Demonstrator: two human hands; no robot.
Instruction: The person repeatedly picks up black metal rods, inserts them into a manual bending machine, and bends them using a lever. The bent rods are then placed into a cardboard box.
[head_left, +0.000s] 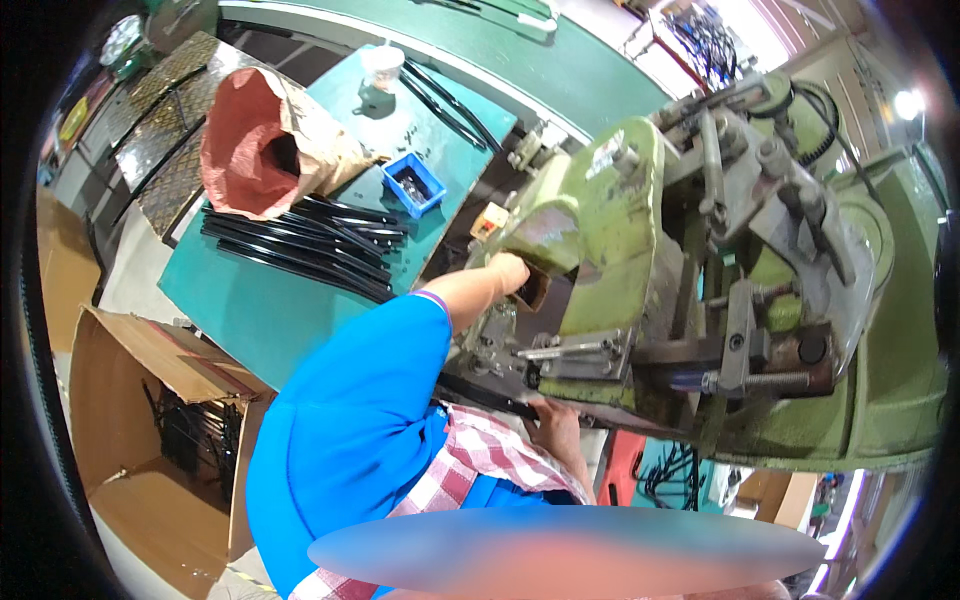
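My left hand [508,272] reaches from a blue sleeve to a small brown box [536,290] on the green machine [610,200]. Its fingers dip toward the box and are hidden, so what they hold, if anything, does not show. Lower down, beneath the machine's front, my right hand [556,432] is closed around the end of a black tube [490,396]. The tube runs leftward from that hand and passes below my left arm. A metal clamp rod [570,350] sits on the machine just above my right hand.
On the teal table [250,320] lie black tubes [300,240], an open paper sack [330,150], a blue tray [413,186] of small parts and a white cup [383,66]. A cardboard box [150,500] with black pieces stands at lower left. Heavy machine parts rise at right.
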